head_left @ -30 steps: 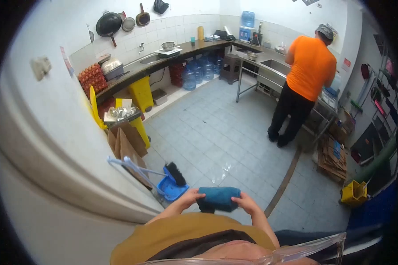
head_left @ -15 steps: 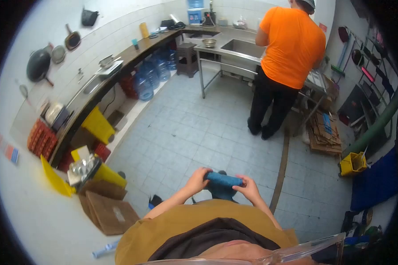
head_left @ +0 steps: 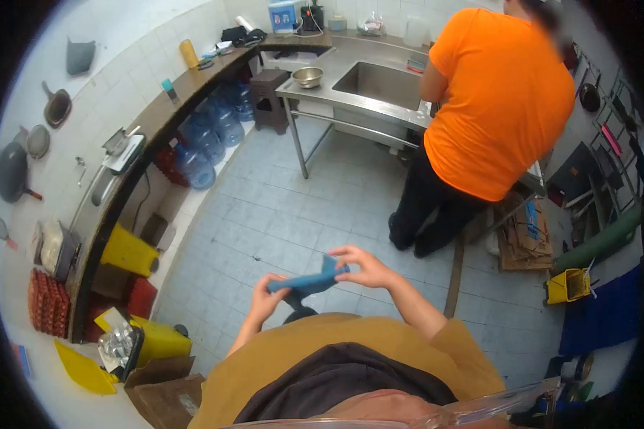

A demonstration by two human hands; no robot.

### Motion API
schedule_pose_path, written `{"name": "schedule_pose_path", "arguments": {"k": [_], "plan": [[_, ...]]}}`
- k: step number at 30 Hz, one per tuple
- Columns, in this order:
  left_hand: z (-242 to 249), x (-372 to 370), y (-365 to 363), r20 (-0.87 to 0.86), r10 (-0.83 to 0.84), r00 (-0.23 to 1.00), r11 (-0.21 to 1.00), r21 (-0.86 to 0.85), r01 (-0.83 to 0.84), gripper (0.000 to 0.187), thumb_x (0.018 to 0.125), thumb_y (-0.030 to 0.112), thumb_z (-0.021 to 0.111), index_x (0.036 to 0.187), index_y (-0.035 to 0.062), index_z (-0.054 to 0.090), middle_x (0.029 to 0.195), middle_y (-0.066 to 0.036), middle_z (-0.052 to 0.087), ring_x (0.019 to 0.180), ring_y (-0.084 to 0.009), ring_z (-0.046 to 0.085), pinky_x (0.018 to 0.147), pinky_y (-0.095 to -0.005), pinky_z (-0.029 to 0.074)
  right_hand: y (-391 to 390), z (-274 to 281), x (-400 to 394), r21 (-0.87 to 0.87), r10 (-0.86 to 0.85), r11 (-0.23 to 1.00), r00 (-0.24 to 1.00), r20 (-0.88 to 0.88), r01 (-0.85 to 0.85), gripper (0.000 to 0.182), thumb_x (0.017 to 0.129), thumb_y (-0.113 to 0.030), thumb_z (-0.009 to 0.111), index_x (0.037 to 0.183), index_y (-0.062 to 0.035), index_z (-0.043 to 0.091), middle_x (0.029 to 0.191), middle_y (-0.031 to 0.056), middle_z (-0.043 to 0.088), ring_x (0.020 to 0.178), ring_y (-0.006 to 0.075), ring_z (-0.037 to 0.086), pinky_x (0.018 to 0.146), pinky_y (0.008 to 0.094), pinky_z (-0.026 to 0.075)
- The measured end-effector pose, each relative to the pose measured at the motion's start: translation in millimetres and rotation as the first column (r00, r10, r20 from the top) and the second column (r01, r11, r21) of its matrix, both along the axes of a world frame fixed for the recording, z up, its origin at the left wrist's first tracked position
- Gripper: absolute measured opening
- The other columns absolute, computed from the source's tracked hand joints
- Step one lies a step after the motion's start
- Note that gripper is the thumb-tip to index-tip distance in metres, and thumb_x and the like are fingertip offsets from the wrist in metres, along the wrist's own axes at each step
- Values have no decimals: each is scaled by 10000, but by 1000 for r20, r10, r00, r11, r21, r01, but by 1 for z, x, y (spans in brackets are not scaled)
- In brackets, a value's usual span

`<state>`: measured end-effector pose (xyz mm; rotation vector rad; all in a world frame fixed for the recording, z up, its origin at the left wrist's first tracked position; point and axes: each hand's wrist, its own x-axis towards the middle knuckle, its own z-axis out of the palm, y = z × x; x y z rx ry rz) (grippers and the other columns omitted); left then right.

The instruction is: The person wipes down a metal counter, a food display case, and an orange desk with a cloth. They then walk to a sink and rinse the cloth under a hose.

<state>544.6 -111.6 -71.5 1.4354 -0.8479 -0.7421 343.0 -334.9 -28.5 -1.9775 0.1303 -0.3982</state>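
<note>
A folded blue cloth [head_left: 304, 282] stretches between my two hands in front of my waist. My left hand [head_left: 266, 297] is closed on its left end, thumb on the near side. My right hand [head_left: 366, 267] pinches the other end, where a flap of the cloth stands up beside the fingertips. Below the cloth, part of my dark shoe shows against the floor.
A person in an orange shirt [head_left: 504, 104] stands at the steel sink table [head_left: 322, 91], ahead and right. Along the left run a dark counter [head_left: 147, 114], water jugs [head_left: 193, 166] and yellow bins [head_left: 161, 342]. Flattened cardboard [head_left: 522, 239] and a yellow mop bucket [head_left: 569, 286] are at right.
I have moved closer to the sink table and the person in orange. My hands have shifted left with the cloth, which now tilts up to the right, with a flap raised at its right end.
</note>
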Motion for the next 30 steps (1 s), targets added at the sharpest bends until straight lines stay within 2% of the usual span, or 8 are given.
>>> {"name": "schedule_pose_path", "arguments": {"k": [2,5,11,14,18,23,26,30], "plan": [[13,19,-36,-69,140,988,990,-22,-142,167,765,17,696,872,35,568,891,-49,617,784,-109,572,665,-260,475,-30,9,34,417,126,901,992,11,-119,234,792,-197,714,983,-95,625,1163,93,603,1122,238,529,969,375,402],[12,59,-106,-242,239,941,963,-69,-262,154,781,36,697,872,35,573,800,-22,604,731,-93,558,655,-237,457,-79,-10,81,686,53,720,994,91,-101,289,825,-172,692,1077,-68,599,1162,70,600,1131,188,510,956,351,411],[-8,163,-287,-52,155,986,988,-2,-155,178,787,73,720,901,0,605,794,-20,614,725,-75,550,648,-220,444,-209,-67,159,628,-77,749,969,-233,211,351,837,-132,673,1150,-4,579,1061,43,629,979,124,557,863,295,454],[2,205,-376,-82,75,994,997,-9,-76,207,816,88,699,967,-21,609,796,-24,631,701,-71,554,642,-221,452,-280,-48,199,571,-324,712,913,-250,409,280,837,-134,672,1074,4,615,963,26,650,887,108,582,803,272,465],[40,221,-491,-161,-152,975,988,-32,149,303,881,127,625,1134,-25,556,985,-68,617,837,-90,552,731,-235,453,-351,2,256,230,-738,567,611,-285,791,250,857,-206,658,991,3,629,859,53,660,802,83,578,734,270,464],[56,212,-602,-272,-516,812,852,-263,453,557,961,243,473,1419,8,259,1412,-130,346,1251,-207,401,1012,-340,347,-409,10,289,11,-762,647,645,53,763,475,860,-198,623,1268,-15,464,1255,181,511,1106,326,518,908,388,420],[74,231,-651,-307,-810,500,585,-492,645,636,967,316,438,1451,14,156,1509,-129,171,1355,-250,265,1071,-387,271,-452,26,291,26,-794,590,573,203,807,567,822,-202,659,1314,-20,445,1315,177,475,1202,330,457,991,395,373],[81,269,-727,-56,-829,556,549,-269,791,604,948,283,486,1420,-7,245,1468,-162,289,1308,-279,370,1042,-416,325,-537,-15,286,287,-736,672,659,156,683,694,803,-151,672,1387,-2,328,1333,166,467,1232,243,444,1029,352,335]]}}
